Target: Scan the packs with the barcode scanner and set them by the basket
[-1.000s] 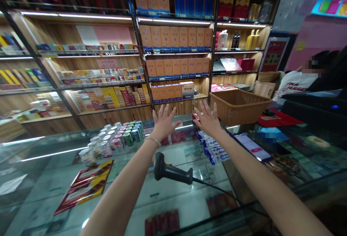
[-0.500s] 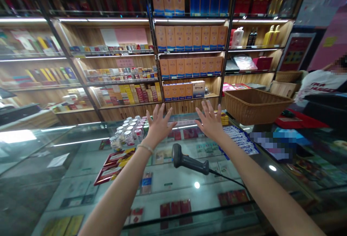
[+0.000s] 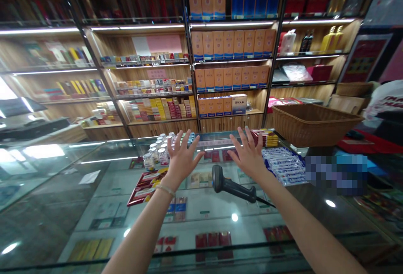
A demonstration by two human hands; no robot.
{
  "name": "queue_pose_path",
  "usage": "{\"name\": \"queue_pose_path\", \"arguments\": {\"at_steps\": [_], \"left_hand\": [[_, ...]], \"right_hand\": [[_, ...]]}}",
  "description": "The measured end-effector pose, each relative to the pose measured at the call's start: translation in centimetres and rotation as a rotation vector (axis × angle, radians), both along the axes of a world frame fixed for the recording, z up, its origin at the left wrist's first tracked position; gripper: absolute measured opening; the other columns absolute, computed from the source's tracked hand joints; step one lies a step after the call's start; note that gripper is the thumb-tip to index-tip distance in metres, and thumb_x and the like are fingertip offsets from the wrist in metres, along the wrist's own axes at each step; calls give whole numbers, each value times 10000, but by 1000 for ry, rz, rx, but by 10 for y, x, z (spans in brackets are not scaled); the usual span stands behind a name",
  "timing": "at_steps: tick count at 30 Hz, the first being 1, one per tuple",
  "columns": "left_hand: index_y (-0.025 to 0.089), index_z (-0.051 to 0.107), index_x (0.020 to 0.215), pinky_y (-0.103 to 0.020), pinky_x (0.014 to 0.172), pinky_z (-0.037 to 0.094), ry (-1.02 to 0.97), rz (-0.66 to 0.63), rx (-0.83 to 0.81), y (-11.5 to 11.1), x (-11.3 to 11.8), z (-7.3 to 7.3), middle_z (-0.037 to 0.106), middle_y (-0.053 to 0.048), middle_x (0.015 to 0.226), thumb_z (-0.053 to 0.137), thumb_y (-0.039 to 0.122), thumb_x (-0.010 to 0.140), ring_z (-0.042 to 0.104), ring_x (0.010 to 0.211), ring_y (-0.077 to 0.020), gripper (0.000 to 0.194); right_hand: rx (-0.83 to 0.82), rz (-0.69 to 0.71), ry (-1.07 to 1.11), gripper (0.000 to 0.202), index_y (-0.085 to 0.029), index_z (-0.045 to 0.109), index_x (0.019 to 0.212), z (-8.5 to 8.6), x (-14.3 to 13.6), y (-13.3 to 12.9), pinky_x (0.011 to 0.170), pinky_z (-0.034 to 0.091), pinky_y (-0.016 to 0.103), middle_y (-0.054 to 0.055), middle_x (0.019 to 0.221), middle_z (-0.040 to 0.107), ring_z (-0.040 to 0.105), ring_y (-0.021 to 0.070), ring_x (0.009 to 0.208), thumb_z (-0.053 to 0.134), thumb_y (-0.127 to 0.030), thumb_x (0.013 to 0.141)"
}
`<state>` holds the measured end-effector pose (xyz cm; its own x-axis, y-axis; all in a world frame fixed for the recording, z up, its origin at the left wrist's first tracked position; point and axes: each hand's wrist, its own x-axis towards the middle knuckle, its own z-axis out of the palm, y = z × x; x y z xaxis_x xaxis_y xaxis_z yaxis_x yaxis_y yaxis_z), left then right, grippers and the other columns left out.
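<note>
Both arms reach forward over a glass display counter. My left hand has its fingers spread and holds nothing; it is nearest to a cluster of small round containers and some red packets. My right hand is likewise spread and empty, beside blue-and-white wrapped sticks and a stack of yellow packs. A black handheld scanner lies on the glass between my forearms, its cable passing behind the right one.
A wicker basket stands on the counter at the right. Behind the counter rise shelves of orange boxes, bottles and small packs. Part of a person in a white shirt shows at the right edge.
The view has turned a little to the left, so the shelves and counter items appear farther right. Both hands remain spread and empty.
</note>
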<state>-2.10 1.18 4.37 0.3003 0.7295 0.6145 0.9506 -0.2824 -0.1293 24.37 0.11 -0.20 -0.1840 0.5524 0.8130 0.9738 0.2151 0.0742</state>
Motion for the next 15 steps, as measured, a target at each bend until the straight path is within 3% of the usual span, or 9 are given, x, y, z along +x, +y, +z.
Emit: {"name": "queue_pose_path", "arguments": {"at_steps": [8, 15], "left_hand": [[366, 559, 1513, -629, 1299, -49, -8, 5, 25, -3, -14, -26, 344, -64, 1715, 501, 568, 998, 210, 1615, -353, 556], [359, 574, 1500, -631, 1299, 12, -15, 14, 8, -3, -26, -35, 371, -86, 1701, 542, 557, 985, 244, 1603, -345, 552]], "right_hand": [[-10, -10, 4, 567, -232, 559, 1509, -22, -1, -4, 1273, -23, 664, 163, 1669, 408, 267, 364, 1565, 524, -513, 1018], [-1, -40, 4, 547, -235, 584, 1488, -23, -2, -8, 1274, -8, 647, 169, 1646, 444, 313, 354, 1544, 499, -522, 1030]]}}
